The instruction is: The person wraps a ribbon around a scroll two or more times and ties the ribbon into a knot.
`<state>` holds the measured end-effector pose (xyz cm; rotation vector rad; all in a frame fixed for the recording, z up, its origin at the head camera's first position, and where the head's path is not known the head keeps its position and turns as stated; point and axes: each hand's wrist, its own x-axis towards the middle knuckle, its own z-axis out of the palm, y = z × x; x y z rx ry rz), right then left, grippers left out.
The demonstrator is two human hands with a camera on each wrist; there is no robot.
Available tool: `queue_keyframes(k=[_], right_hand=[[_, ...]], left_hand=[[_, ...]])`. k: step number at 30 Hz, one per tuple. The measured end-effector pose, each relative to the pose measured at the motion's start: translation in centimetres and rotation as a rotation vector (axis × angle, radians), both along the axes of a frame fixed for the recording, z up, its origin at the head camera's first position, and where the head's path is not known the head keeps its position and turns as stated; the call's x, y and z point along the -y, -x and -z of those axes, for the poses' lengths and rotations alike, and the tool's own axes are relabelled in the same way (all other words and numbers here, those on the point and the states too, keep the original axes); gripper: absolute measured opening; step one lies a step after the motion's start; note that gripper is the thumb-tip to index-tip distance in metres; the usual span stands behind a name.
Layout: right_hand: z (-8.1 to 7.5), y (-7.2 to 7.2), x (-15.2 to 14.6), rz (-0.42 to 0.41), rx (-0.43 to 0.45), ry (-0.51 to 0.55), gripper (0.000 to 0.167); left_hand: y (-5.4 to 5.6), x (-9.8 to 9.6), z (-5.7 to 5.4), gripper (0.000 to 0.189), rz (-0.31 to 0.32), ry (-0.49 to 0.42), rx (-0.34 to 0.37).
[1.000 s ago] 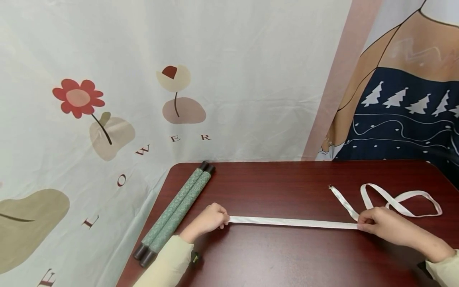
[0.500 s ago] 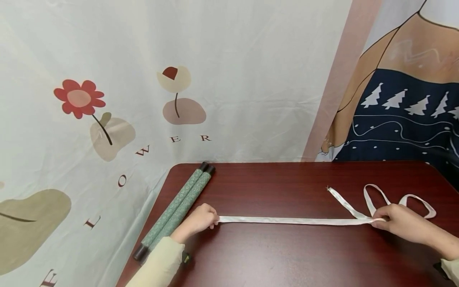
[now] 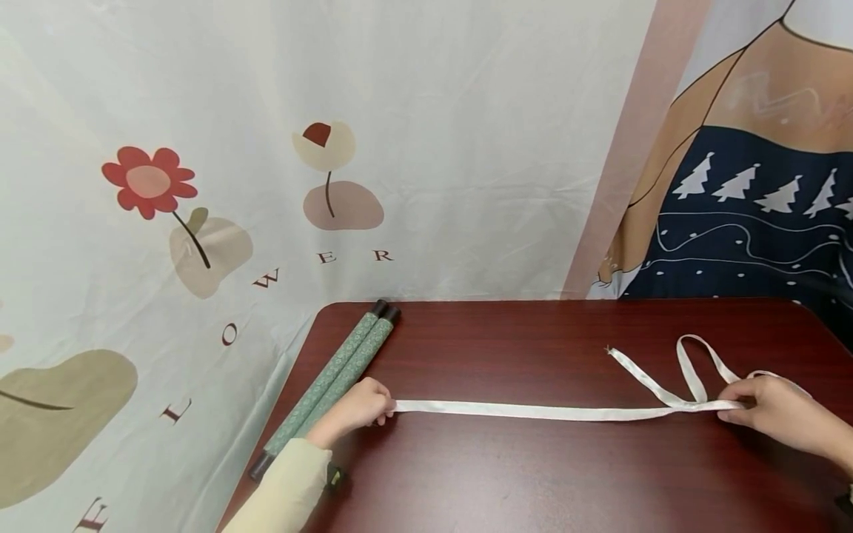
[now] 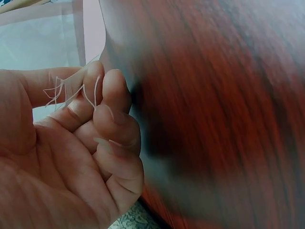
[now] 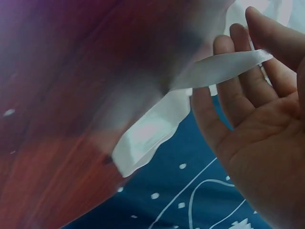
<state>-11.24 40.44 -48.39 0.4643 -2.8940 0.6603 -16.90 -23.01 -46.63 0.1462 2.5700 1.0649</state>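
Observation:
A long white ribbon (image 3: pixel 533 411) stretches left to right above the table. My left hand (image 3: pixel 360 406) pinches its left end between curled fingers. In the left wrist view, loose frayed threads (image 4: pixel 62 90) stick out past the thumb and forefinger of that hand. My right hand (image 3: pixel 776 411) holds the ribbon between thumb and fingers farther along; the right wrist view shows the white strip (image 5: pixel 219 69) running in among its fingers. Beside that hand the ribbon loops on the table, and its other frayed end (image 3: pixel 623 360) lies to the hand's left. Part of the loops is hidden behind the right hand.
Two green patterned rolls (image 3: pixel 346 363) with black ends lie side by side along the left of the dark red table (image 3: pixel 506 340). A printed cloth (image 3: pixel 466 148) with flowers and letters hangs behind the table's far edge.
My left hand has moved left with the ribbon's end, and my right hand has moved right along the ribbon. The span between them is longer, and the loops at the right have changed shape.

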Motion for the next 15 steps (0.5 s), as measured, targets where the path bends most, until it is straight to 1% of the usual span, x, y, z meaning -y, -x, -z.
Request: queue_keyframes(k=[2, 4, 6, 10, 13, 14, 15], right_hand=[[0.1, -0.1, -0.5, 0.021, -0.022, 0.016, 0.032], [0.4, -0.1, -1.0, 0.012, -0.071, 0.050, 0.033], [0.6, 0.0, -1.6, 0.011, -0.122, 0.038, 0.033], [1.0, 0.3, -2.7, 0.025, -0.240, -0.088, 0.029], [1.2, 0.3, -3.3, 0.040, -0.286, -0.194, 0.022], [1.3, 0.3, -3.5, 0.039, -0.304, -0.214, 0.022], [1.4, 0.2, -3.7, 0.037, -0.313, -0.227, 0.027]], left_hand=[[0.0, 0.3, 0.0, 0.021, -0.008, -0.002, 0.003], [0.1, 0.5, -0.1, 0.021, -0.012, -0.008, 0.007], [0.0, 0.7, -0.2, 0.021, -0.013, -0.010, 0.007], [-0.1, 1.0, -0.5, 0.020, -0.024, -0.009, 0.021], [-0.1, 1.2, -0.7, 0.019, -0.046, 0.012, 0.031], [-0.2, 1.3, -0.7, 0.019, -0.054, 0.024, 0.033], [-0.2, 1.3, -0.7, 0.018, -0.061, 0.037, 0.035]])
